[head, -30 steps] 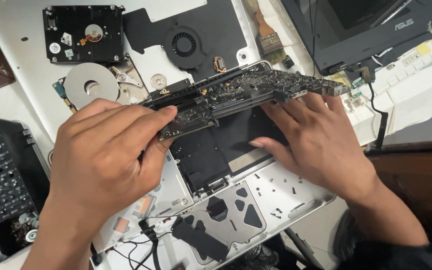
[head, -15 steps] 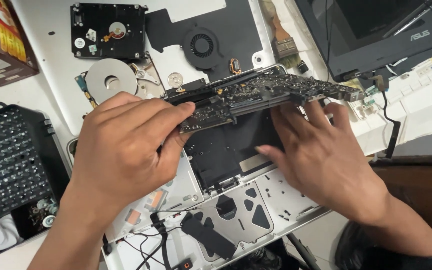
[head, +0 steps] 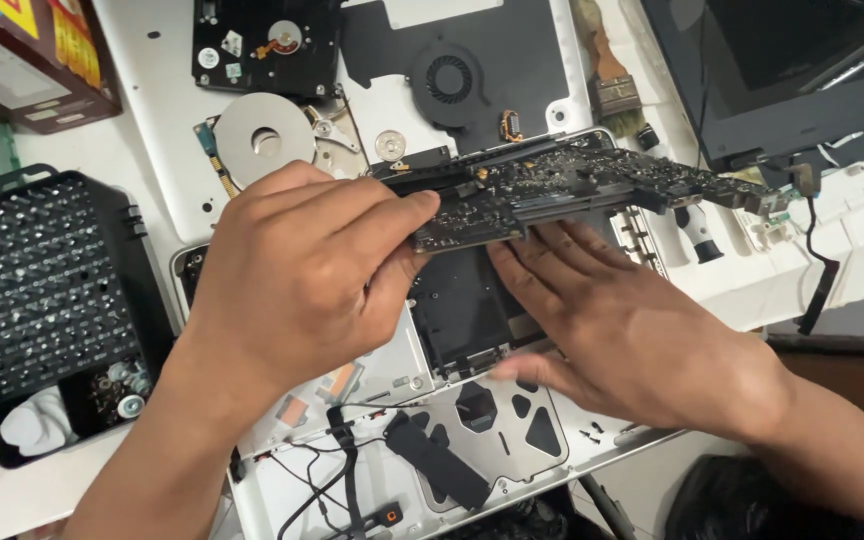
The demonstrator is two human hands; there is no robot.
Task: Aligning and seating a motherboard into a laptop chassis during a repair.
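Two bare hands in the head view, both with forearms showing. Left hand (head: 302, 275): no glove, no ring, no watch, no sleeve up to where the forearm leaves the picture (bottom edge). Knuckles and short trimmed nails visible on the fingers. Right hand (head: 632, 340): also bare, no ring, no band at the wrist, forearm uncovered to the right edge. Fine hair on both forearms. No cables or markings on either.

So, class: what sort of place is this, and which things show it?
Probably an electronics repair bench: the left hand lifts a dark circuit board from an opened silver laptop shell, beside a black screwdriver-bit case.
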